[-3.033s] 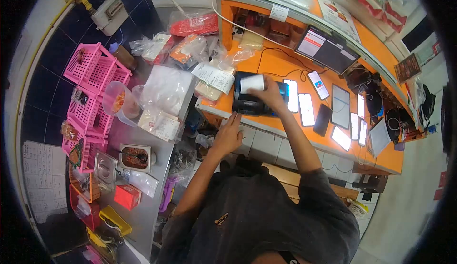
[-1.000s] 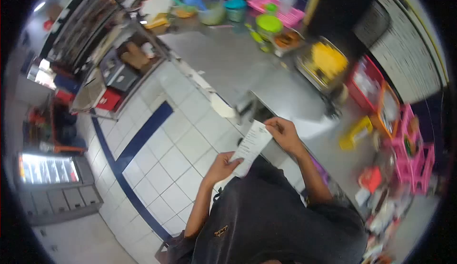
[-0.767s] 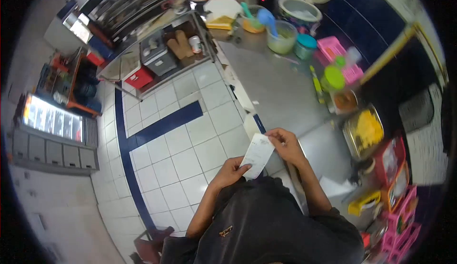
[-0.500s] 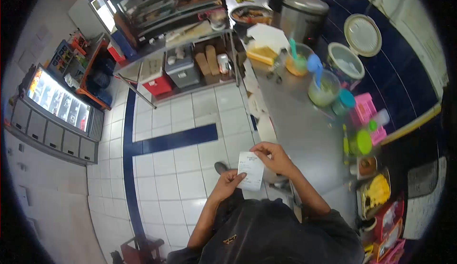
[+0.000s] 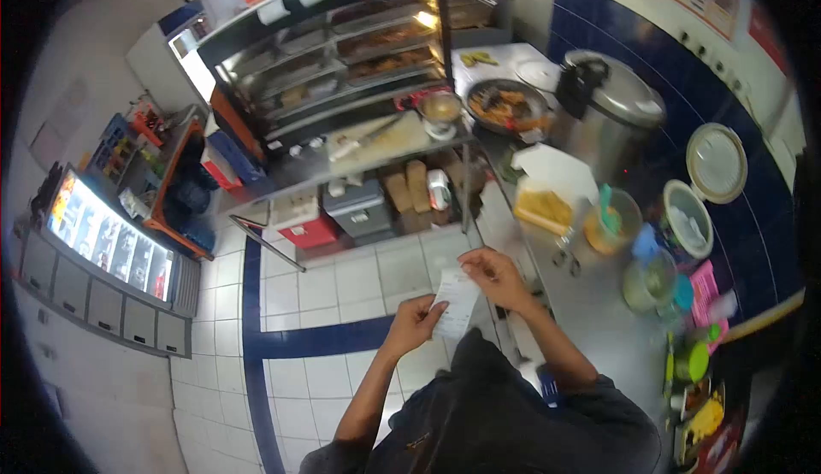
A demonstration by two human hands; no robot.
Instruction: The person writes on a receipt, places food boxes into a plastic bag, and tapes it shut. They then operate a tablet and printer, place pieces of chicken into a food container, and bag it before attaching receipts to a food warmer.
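Note:
A white printed paper receipt (image 5: 456, 301) is held in front of my body, over the tiled floor. My left hand (image 5: 414, 327) pinches its lower left edge between thumb and fingers. At the top right corner, my right hand (image 5: 498, 279) grips the paper with its fingertips. The print is too blurred to read. To the right of my right hand runs a steel counter (image 5: 575, 313), with a white takeaway box (image 5: 547, 196) of yellowish food on it. Metal tongs or scissors (image 5: 564, 254) lie near the box.
Tubs with ladles (image 5: 611, 222), a large steel cooker (image 5: 616, 111) and a pan of food (image 5: 509, 108) stand along the counter. Ahead is a glass display case (image 5: 342, 47), with a knife on a cutting board (image 5: 376, 142) before it. Coolers (image 5: 357, 209) sit below. A lit fridge (image 5: 111, 235) stands left.
The view has swung up and shifted, showing more of the display case and cooker. Both hands still hold the receipt, which is now tilted a little more.

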